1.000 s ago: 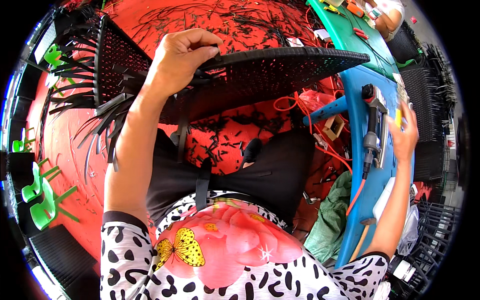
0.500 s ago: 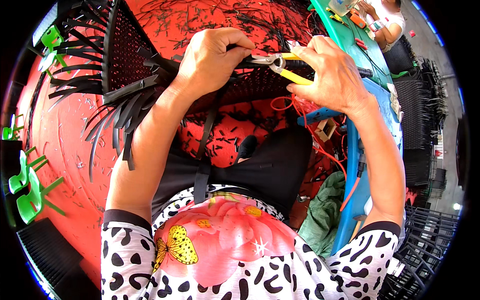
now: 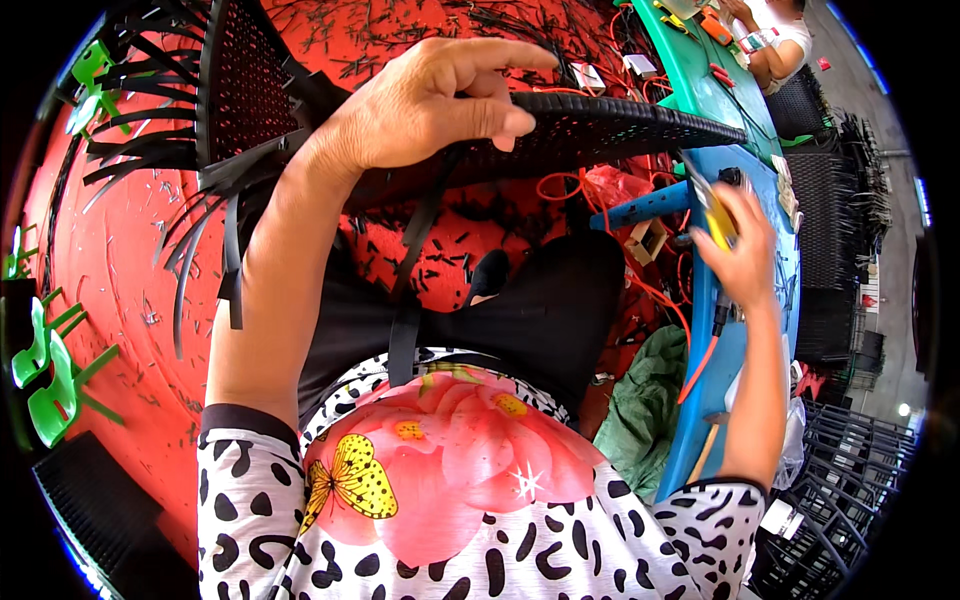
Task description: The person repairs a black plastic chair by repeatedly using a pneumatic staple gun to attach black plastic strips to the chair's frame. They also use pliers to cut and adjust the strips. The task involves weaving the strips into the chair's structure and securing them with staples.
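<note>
Yellow snips (image 3: 717, 226), clasped in right grip (image 3: 748, 250), slant, blades (image 3: 699, 182) forward-left; left grip (image 3: 420, 112) unclear.

One head-worn fisheye looks down from close above the shirt (image 3: 440, 510) onto red floor (image 3: 125, 275).

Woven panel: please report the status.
Left hand by woven panel, thumb and forefinger parted. Right hand holding yellow-handled cutters near blue table. Strips hang beside left forearm.
</note>
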### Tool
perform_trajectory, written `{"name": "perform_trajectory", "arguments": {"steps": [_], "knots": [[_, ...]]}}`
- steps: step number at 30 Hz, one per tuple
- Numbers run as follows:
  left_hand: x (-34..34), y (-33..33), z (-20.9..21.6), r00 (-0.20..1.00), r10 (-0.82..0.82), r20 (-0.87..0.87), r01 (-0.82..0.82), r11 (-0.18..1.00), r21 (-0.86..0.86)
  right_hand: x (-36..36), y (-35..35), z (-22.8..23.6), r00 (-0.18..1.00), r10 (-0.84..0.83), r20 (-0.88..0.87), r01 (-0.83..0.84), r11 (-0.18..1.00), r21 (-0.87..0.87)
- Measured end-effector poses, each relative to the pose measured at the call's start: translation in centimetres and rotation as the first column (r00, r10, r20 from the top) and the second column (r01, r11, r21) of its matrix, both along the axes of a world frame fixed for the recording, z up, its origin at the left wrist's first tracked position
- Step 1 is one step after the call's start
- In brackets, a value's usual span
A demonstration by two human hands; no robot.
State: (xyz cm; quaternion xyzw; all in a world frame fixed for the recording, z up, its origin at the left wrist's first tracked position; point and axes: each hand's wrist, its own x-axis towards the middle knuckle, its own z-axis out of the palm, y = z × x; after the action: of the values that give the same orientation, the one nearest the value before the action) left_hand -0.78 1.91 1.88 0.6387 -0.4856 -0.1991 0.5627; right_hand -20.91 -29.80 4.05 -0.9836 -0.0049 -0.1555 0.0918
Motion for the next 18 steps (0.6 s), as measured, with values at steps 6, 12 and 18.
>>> {"name": "perform_trajectory", "arguments": {"steps": [6, 12, 18], "knots": [[-0.3, -1.3, -0.3, 0.937, 0.175, -0.301, -0.257, 0.931, -0.259, -16.7, -12.3, -3.2, 0.629, -0.728, -0.272, 0.692, 0.684, -0.23], [1.3, -0.7, -1.2, 0.957, 0.165, -0.241, -0.216, 0.954, -0.206, -14.7, -10.5, -3.1, 0.51, -0.842, -0.176, 0.679, 0.52, -0.518], [0.9, -0.7, -1.5, 0.955, 0.196, -0.223, -0.243, 0.947, -0.208, 0.6, 5.6, -2.1, 0.99, 0.096, 0.106, -0.115, 0.976, 0.184]]}}
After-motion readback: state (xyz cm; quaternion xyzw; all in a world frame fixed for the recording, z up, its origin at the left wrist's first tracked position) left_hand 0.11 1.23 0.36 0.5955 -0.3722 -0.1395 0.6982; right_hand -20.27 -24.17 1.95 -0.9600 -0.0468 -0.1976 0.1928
